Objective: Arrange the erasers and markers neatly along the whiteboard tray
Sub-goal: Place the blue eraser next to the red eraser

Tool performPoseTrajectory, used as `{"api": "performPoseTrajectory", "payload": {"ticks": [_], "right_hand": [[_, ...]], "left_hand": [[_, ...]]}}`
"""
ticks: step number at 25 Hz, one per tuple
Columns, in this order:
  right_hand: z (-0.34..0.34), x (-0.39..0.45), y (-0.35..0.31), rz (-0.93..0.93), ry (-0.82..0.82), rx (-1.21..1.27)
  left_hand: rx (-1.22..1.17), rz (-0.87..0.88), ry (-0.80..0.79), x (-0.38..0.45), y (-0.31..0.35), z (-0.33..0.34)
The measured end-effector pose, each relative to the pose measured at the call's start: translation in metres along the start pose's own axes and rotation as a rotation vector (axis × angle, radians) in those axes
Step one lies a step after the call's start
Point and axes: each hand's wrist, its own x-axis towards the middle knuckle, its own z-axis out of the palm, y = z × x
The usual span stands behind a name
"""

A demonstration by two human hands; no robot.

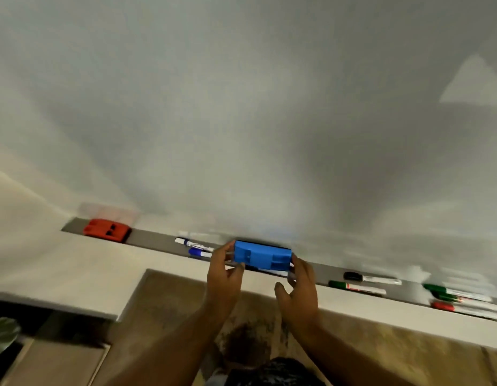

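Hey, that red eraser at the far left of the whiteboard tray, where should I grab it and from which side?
Probably grip the red eraser across its two long sides, coming from above and in front. It lies flat along the tray with the whiteboard right behind it, and its ends are free. Both hands are on the blue eraser.

Left hand [224, 277]: raised forward, fingers pinched in a grip at one end.
Right hand [300, 291]: raised opposite, fingers curled, thumb spread.
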Motion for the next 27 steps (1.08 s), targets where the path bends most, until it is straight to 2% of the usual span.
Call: {"api": "performPoseTrajectory", "payload": {"ticks": [4,9,13,16,19,21,25,27], "right_hand": [[0.089,0.005,-0.047,-0.007,-0.159,-0.028],[0.195,0.015,-0.105,0.101,-0.292,0.017],[0.265,0.031,-0.147,0.157,-0.308,0.103],[0.303,0.043,-0.165,0.190,-0.367,0.112],[0.330,0.054,-0.173,0.245,-0.418,0.053],[0.338,0.063,-0.171,0.228,-0.438,-0.039],[0.329,0.064,-0.149,0.136,-0.473,-0.117],[0.310,0.062,-0.129,0.078,-0.455,-0.159]], "left_hand": [[0.020,-0.002,0.122,0.033,-0.017,-0.085],[0.210,-0.087,0.165,0.083,-0.056,-0.188],[0.370,-0.100,0.120,0.130,-0.092,-0.252],[0.574,-0.090,0.013,0.154,-0.114,-0.280],[0.849,-0.074,-0.106,0.166,-0.131,-0.296],[0.964,-0.036,-0.086,0.169,-0.136,-0.300],[0.915,0.083,0.020,0.169,-0.132,-0.294],[0.889,0.211,-0.058,0.168,-0.127,-0.279]]}}
